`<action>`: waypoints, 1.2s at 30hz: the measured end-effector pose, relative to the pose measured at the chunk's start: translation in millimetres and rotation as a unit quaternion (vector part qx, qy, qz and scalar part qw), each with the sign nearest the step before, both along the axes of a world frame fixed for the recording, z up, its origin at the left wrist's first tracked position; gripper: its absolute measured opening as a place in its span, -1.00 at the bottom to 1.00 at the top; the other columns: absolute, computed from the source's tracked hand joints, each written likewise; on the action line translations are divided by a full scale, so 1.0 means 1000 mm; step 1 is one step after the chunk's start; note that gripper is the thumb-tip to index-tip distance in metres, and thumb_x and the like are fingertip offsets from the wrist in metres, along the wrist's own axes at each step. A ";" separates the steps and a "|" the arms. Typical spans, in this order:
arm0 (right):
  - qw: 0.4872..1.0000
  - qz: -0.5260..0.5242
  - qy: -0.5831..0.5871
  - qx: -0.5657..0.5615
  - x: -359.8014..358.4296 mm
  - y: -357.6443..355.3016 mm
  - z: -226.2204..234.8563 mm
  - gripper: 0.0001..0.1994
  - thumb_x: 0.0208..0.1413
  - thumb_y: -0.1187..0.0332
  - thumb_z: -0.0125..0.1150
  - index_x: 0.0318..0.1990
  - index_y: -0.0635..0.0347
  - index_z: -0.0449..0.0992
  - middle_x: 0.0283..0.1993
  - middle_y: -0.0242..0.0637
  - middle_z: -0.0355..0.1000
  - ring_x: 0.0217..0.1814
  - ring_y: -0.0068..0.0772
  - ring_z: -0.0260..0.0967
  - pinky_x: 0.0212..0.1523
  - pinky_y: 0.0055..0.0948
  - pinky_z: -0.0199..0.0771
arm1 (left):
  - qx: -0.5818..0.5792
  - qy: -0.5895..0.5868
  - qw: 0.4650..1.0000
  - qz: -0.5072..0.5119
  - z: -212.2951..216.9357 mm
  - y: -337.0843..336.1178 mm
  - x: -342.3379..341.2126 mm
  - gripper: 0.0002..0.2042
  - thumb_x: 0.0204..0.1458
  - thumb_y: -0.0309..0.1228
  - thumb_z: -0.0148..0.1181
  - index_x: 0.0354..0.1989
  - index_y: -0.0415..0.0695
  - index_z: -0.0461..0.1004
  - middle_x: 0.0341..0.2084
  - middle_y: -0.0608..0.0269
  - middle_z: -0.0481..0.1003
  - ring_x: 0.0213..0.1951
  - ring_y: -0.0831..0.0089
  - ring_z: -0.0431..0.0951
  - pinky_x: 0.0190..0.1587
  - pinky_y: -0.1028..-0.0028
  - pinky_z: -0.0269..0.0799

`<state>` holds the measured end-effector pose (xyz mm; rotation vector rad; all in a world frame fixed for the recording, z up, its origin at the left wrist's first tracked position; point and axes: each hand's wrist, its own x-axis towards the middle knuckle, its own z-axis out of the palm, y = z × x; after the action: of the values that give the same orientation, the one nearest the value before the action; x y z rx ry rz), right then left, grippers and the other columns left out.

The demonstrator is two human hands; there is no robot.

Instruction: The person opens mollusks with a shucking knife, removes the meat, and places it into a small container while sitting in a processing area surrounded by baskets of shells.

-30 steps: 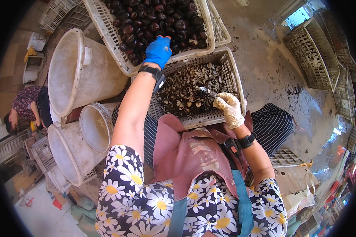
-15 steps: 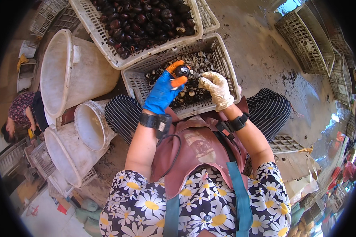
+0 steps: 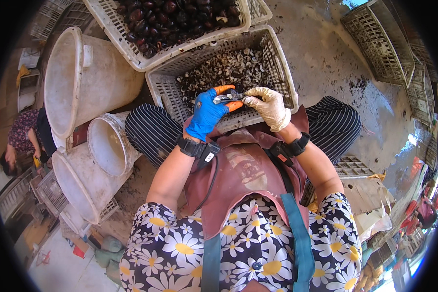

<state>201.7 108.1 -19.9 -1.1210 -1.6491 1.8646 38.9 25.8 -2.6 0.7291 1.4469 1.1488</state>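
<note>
So there's wet floor (image 3: 321,58) out toward two o'clock, a big white tub (image 3: 104,73) at ten, a crate of dark bulbs (image 3: 111,35) at eleven, probably parked there for easy reach, and a scrap crate (image 3: 163,90) at twelve, likely to catch bits. Left hand (image 3: 205,115) has fingers pinched around a mostly hidden dark bulb (image 3: 237,91) above the scraps; right hand's (image 3: 271,108) fingers close on a metal tool (image 3: 226,99) alongside. Near rim's just under the wrists; right side looks roomier than tubside.
</note>
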 end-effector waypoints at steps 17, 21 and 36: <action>0.995 -0.009 0.077 -0.059 0.003 -0.016 0.012 -0.84 -0.10 0.51 0.27 -0.32 0.33 0.51 -0.39 -0.37 0.43 -0.35 -0.65 0.34 -0.32 -0.64 0.36 | 0.029 0.024 0.999 0.012 0.004 -0.021 0.008 -0.60 -0.16 -0.59 0.26 -0.07 -0.24 0.40 -0.25 0.26 0.49 -0.22 0.56 0.47 -0.13 0.57 0.42; 0.999 -0.021 -0.002 -0.047 0.011 -0.011 -0.011 -0.84 -0.11 0.46 0.28 -0.33 0.30 0.53 -0.46 -0.37 0.45 -0.41 -0.63 0.35 -0.36 -0.61 0.36 | -0.057 -0.004 0.998 -0.008 0.004 -0.031 0.010 -0.62 -0.14 -0.58 0.26 -0.07 -0.26 0.40 -0.27 0.25 0.51 -0.22 0.55 0.48 -0.15 0.57 0.41; 1.000 -0.013 0.027 -0.008 0.009 -0.022 0.010 -0.84 -0.12 0.47 0.30 -0.33 0.28 0.53 -0.37 -0.35 0.44 -0.37 -0.59 0.35 -0.33 -0.60 0.39 | -0.032 -0.109 0.989 0.098 0.026 -0.030 0.024 -0.57 -0.25 -0.56 0.35 -0.12 -0.24 0.42 -0.31 0.26 0.49 -0.25 0.56 0.47 -0.13 0.57 0.41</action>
<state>210.3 86.3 -10.3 -1.0847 -1.5859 1.8793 63.0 -3.8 22.9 0.4088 1.3830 1.2841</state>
